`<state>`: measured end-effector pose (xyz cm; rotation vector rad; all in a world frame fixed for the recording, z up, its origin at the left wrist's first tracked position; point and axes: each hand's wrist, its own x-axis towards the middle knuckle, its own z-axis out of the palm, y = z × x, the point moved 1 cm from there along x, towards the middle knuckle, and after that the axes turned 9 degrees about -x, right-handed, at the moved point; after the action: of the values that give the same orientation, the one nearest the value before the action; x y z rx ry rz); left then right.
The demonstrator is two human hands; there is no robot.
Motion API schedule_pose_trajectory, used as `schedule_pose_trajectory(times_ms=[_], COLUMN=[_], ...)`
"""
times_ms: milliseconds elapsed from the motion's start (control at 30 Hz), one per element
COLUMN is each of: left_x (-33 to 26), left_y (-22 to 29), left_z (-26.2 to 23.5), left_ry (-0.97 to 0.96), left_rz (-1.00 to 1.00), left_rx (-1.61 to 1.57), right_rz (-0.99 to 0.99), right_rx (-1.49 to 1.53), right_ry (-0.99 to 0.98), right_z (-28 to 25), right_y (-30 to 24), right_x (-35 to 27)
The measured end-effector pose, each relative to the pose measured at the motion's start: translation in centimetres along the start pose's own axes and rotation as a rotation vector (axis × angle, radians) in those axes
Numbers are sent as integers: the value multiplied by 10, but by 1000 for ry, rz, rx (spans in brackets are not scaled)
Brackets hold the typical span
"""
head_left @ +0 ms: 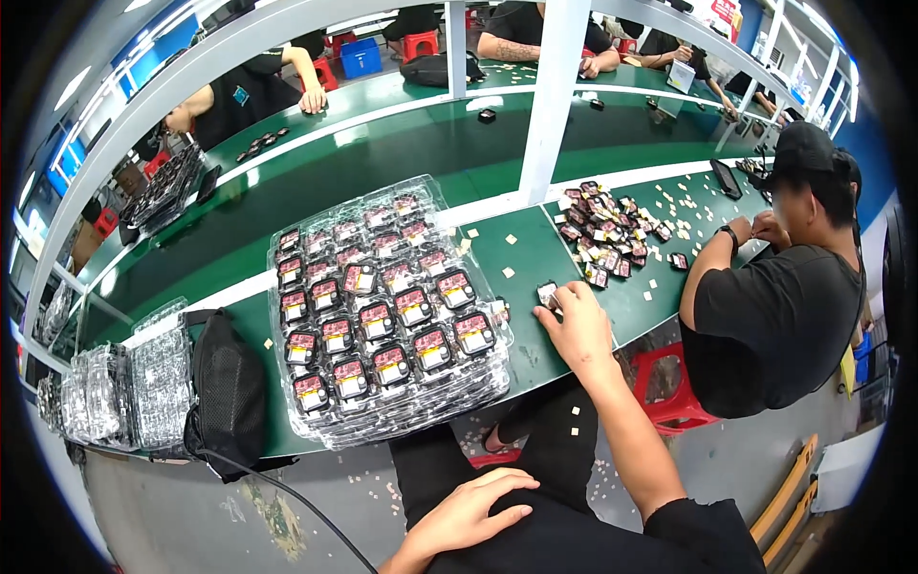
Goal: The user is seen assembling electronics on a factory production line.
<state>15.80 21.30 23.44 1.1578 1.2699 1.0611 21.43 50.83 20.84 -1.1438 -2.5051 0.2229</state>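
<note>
My right hand (580,330) reaches over the green table, its thumb and fingers pinching a small black device (547,294) with a pale label. That device is low over the table or touching it; I cannot tell which. To its left stands a stack of clear plastic trays (421,400). Rows of similar black devices (376,320) with pink, yellow and white labels sit in the top tray, one of them (360,278) tilted. My left hand (475,509) rests on my lap with its fingers stretched out, holding nothing.
A heap of devices (602,234) lies right of my right hand, with small pale squares (679,206) scattered around. A co-worker (775,277) sits at the right. A black bag (228,387) and clear trays (161,383) stand left. A white post (553,105) rises behind.
</note>
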Motion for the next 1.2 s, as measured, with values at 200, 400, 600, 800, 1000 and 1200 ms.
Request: schedule_pose_trajectory(times_ms=[200,400,600,800,1000,1200], left_x=[14,31,45,42,42,43], left_y=[13,-1,6,6,6,14], left_z=[-3,-3,-7,-11,-8,-6], left_ry=[267,415,360,419,493,480], left_rz=[158,257,291,152,124,125], left_rx=[-170,-804,-950,-799,-627,-385], right_rz=[15,-220,-463,-424,-251,-216], right_rx=[261,673,511,504,688,757], right_ry=[63,-163,-302,-285,-221,-208], right_z=[-38,-99,-109,-103,-89,-83], right_y=[-10,-25,-30,-34,-39,-49], right_x=[-35,-84,-99,-100,-104,-106])
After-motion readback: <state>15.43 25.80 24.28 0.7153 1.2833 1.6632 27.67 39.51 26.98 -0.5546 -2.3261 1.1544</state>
